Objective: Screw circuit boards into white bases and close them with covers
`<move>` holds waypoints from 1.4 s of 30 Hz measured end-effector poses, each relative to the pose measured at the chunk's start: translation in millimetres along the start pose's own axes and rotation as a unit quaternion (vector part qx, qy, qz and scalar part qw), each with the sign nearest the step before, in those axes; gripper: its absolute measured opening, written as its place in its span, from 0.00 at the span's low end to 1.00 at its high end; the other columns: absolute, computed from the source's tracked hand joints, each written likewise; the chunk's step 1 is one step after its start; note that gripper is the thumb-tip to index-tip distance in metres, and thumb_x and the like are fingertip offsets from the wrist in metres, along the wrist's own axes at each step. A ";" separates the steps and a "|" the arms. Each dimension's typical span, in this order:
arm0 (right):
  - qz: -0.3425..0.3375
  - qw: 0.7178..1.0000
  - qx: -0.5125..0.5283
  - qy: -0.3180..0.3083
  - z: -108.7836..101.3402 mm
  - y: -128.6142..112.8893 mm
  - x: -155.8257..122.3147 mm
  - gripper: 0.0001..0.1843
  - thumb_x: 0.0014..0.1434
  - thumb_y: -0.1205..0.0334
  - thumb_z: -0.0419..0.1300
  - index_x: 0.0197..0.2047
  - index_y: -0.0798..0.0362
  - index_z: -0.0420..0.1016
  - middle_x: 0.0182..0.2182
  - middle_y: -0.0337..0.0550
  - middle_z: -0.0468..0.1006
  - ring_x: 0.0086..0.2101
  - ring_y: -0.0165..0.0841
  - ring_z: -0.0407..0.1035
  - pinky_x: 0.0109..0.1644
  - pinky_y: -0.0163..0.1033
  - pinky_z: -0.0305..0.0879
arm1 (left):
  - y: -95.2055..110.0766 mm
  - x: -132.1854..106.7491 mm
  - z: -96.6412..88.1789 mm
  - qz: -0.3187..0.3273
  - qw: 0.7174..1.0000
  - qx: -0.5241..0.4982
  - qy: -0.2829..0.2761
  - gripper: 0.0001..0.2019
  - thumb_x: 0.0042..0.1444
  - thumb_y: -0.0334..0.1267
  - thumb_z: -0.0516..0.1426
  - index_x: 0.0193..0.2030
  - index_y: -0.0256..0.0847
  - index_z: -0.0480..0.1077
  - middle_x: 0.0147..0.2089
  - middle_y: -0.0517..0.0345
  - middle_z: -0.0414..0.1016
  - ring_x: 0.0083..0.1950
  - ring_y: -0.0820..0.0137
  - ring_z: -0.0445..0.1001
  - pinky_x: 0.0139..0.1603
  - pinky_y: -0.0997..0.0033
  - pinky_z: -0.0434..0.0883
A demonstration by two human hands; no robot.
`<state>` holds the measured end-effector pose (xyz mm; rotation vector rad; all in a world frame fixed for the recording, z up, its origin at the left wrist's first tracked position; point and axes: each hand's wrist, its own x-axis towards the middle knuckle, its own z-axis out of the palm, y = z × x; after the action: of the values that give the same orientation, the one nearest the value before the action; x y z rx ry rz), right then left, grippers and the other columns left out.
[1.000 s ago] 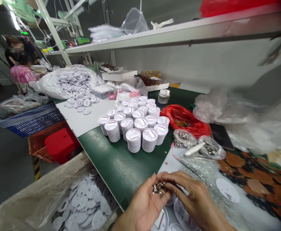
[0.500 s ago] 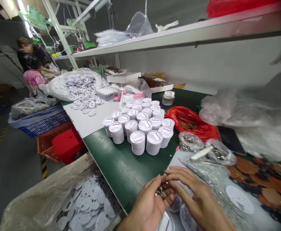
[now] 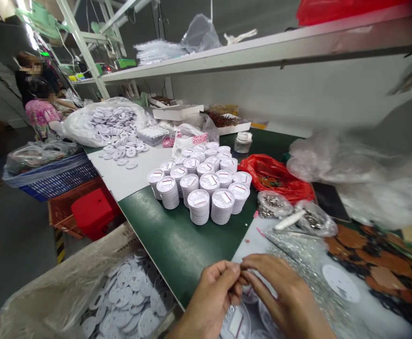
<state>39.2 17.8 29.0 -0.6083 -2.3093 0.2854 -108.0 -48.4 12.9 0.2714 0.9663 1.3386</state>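
Note:
My left hand (image 3: 215,294) is curled closed at the front edge of the table, thumb against its bent forefinger. The small metal pieces seen in its palm a moment ago are now covered by the fingers. My right hand (image 3: 285,292) meets it fingertip to fingertip, thumb and fingers pinched together; what lies between them is too small to make out. Beneath both hands are round clear-lidded white cases (image 3: 236,322), partly hidden by the hands. Beyond them, stacks of round white discs (image 3: 199,200) with labelled tops stand on the green tabletop (image 3: 167,240).
Small bags of metal parts (image 3: 274,205) and a red plastic bag (image 3: 280,176) lie to the right, near brown flat pieces (image 3: 382,278). A lined bin of white discs (image 3: 124,299) stands below left. Overhead runs a shelf (image 3: 206,63). Two people (image 3: 40,103) are at far left.
My left hand has closed over the metal pieces that showed in its open palm. The right fingers have drawn in to its fingertips. The view has shifted slightly.

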 end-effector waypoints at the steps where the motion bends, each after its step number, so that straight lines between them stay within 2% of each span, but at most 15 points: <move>1: -0.008 1.000 0.001 -0.011 -0.8 -0.5 -1.1 0.08 0.69 0.68 0.54 0.48 0.48 0.72 0.39 0.42 0.83 0.38 0.37 0.80 0.40 0.42 0.74 | -1.2 -0.4 0.8 0.002 1.000 0.000 0.003 0.27 0.36 0.54 0.76 0.28 0.33 0.73 0.24 0.61 0.68 0.26 0.78 0.61 0.26 0.77 0.55; 3: -0.012 1.000 0.001 -0.014 -2.4 -0.8 -1.7 0.08 0.69 0.68 0.54 0.48 0.49 0.72 0.38 0.42 0.83 0.37 0.37 0.80 0.40 0.43 0.74 | -3.0 -1.4 2.5 0.006 1.000 -0.001 0.008 0.27 0.36 0.55 0.76 0.27 0.34 0.73 0.23 0.62 0.67 0.26 0.77 0.60 0.26 0.77 0.55; 8: 0.004 1.000 0.026 0.014 -4.9 -0.5 0.1 0.09 0.70 0.68 0.53 0.46 0.48 0.73 0.37 0.39 0.84 0.36 0.35 0.81 0.38 0.41 0.74 | -4.7 -3.8 5.4 0.009 1.000 0.007 0.009 0.29 0.37 0.58 0.74 0.30 0.32 0.75 0.26 0.58 0.70 0.27 0.76 0.62 0.26 0.76 0.55; 15: 0.029 0.999 0.039 0.024 -7.5 0.4 -6.3 0.09 0.69 0.67 0.55 0.42 0.49 0.76 0.37 0.41 0.85 0.36 0.37 0.81 0.39 0.41 0.76 | -11.7 -4.8 7.6 0.017 1.000 0.025 0.008 0.29 0.37 0.59 0.74 0.26 0.33 0.74 0.21 0.62 0.65 0.24 0.77 0.59 0.26 0.75 0.52; 21: 0.059 0.995 0.074 0.020 -10.1 0.1 -9.0 0.08 0.68 0.63 0.57 0.44 0.47 0.79 0.37 0.40 0.86 0.37 0.35 0.82 0.40 0.38 0.78 | -11.8 -2.4 10.3 -0.013 1.000 0.002 -0.003 0.29 0.36 0.58 0.75 0.28 0.33 0.74 0.24 0.62 0.65 0.26 0.78 0.57 0.26 0.76 0.51; 24: 0.045 0.996 0.070 0.021 -12.9 -0.8 -11.1 0.08 0.69 0.64 0.57 0.44 0.48 0.78 0.37 0.40 0.86 0.37 0.34 0.81 0.41 0.37 0.78 | -14.4 -2.3 6.5 -0.014 1.000 0.026 -0.004 0.29 0.35 0.58 0.75 0.28 0.33 0.73 0.25 0.61 0.67 0.25 0.79 0.57 0.25 0.77 0.50; 27: 0.012 0.999 0.048 0.010 -14.3 0.3 -18.3 0.08 0.68 0.66 0.57 0.47 0.49 0.77 0.39 0.41 0.85 0.38 0.34 0.81 0.41 0.37 0.77 | -19.3 -3.2 -1.7 0.001 0.998 0.066 -0.010 0.29 0.39 0.60 0.74 0.28 0.32 0.74 0.24 0.60 0.68 0.23 0.80 0.56 0.24 0.76 0.49; 31: -0.034 0.999 -0.029 -0.020 -11.3 2.3 -33.5 0.12 0.68 0.69 0.56 0.52 0.52 0.74 0.43 0.45 0.85 0.41 0.37 0.81 0.43 0.41 0.76 | -26.9 -2.3 -12.4 0.016 0.993 0.113 -0.027 0.29 0.45 0.63 0.70 0.28 0.34 0.74 0.19 0.67 0.60 0.21 0.80 0.52 0.24 0.75 0.48; 36: -0.052 0.994 -0.082 -0.059 -9.9 -0.9 -39.4 0.13 0.68 0.68 0.54 0.53 0.53 0.74 0.44 0.45 0.85 0.41 0.38 0.81 0.44 0.43 0.74 | -32.9 -2.0 -18.0 -0.039 0.995 0.076 -0.058 0.31 0.41 0.65 0.70 0.27 0.35 0.72 0.18 0.69 0.56 0.19 0.81 0.48 0.22 0.74 0.44; 39: -0.041 0.995 -0.064 -0.070 -13.7 0.1 -35.7 0.13 0.67 0.68 0.57 0.53 0.51 0.74 0.43 0.42 0.85 0.41 0.36 0.80 0.44 0.42 0.72 | -28.8 -4.1 -20.1 -0.067 0.991 0.071 -0.086 0.31 0.45 0.65 0.69 0.28 0.33 0.74 0.18 0.69 0.55 0.19 0.82 0.46 0.22 0.74 0.43; 42: 0.007 0.995 -0.077 -0.059 -14.1 9.7 -34.4 0.11 0.67 0.67 0.57 0.51 0.48 0.75 0.41 0.40 0.83 0.40 0.36 0.78 0.43 0.43 0.69 | -15.7 -3.9 -24.6 -0.038 0.993 0.099 -0.047 0.31 0.47 0.65 0.68 0.36 0.32 0.78 0.22 0.65 0.61 0.21 0.81 0.49 0.22 0.74 0.43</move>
<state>74.0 9.3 15.1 -0.7007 -2.4583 0.1556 -114.5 -64.7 -10.8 0.4415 1.0203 1.1520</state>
